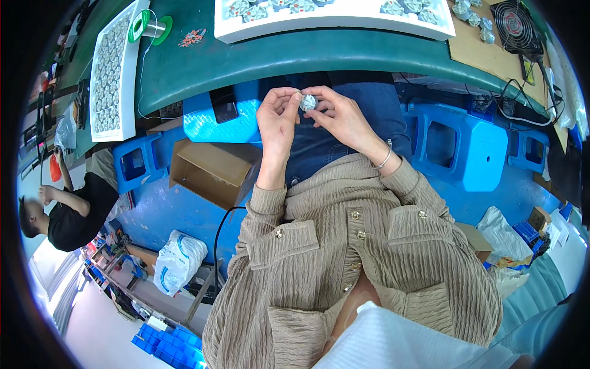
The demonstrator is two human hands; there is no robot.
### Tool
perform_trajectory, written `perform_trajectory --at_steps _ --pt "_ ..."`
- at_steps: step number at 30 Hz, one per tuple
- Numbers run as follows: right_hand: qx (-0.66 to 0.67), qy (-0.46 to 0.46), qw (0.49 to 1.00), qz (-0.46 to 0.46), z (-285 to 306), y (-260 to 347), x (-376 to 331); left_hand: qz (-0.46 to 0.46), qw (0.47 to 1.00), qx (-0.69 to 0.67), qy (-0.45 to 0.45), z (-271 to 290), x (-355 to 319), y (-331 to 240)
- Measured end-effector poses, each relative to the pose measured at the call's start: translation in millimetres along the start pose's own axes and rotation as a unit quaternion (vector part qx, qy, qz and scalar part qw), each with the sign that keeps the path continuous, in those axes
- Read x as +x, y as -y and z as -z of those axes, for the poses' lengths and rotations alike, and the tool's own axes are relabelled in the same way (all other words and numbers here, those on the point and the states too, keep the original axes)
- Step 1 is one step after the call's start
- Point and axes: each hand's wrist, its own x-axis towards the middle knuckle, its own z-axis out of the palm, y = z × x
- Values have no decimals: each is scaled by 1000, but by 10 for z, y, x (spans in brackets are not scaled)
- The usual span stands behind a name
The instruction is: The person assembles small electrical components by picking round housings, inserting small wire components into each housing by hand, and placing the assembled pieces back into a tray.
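In front of my lap, just below the edge of the green table [295, 64], a small round silvery part [308, 103] is held between my fingertips. The thumb and index finger of my left hand [276, 123] pinch it from the left side. My right hand [345, 120] grips its right side with thumb and fingers. Its exact kind is too small to make out. Above, a white foam tray [344, 29] holds several similar round parts with orange-red bits. A second foam tray [128, 104] at the left is filled with rows of round silvery parts.
A green spool of solder wire [161, 29] stands beside small orange pieces [192, 38]. A black fan [515, 26] sits at the far right. A phone [224, 107] lies on a blue stool [198, 123], near an open cardboard box [209, 169]. Another person [83, 212] is at far left.
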Motion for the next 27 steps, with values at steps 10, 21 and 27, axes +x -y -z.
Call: perform_trajectory --at_steps 10,21,27 --pt "119 -27 992 -17 -6 -66 48 -56 992 112 -6 -66 -35 -13" --pt "57 -86 994 -23 38 -54 47 -88 961 261 42 -106 -96 -189" --pt "18 -100 995 -26 45 -24 58 -15 989 135 53 -87 1 -36"
